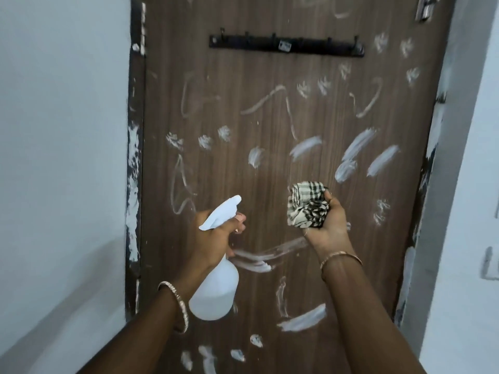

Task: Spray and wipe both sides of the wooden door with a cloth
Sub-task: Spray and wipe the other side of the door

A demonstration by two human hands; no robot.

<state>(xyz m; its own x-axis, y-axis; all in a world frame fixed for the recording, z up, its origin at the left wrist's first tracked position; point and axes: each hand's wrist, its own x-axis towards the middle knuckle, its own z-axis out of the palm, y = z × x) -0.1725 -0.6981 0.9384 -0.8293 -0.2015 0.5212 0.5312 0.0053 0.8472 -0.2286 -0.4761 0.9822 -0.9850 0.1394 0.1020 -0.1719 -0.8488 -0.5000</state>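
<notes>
L hand (216, 236) grips spray bottle (216, 287) upright, nozzle toward door (270, 168).

Pale bluish-white walls (62, 130) flank a dark door frame (134, 184) flecked with white paint. Grey scribbles (490, 265) mark the wall on the right, and a black hook rail (286, 45) sits high between them in dim, even light.

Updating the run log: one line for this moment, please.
left hand: grips white spray bottle | right hand: holds checked cloth | wooden door: white smears
</notes>
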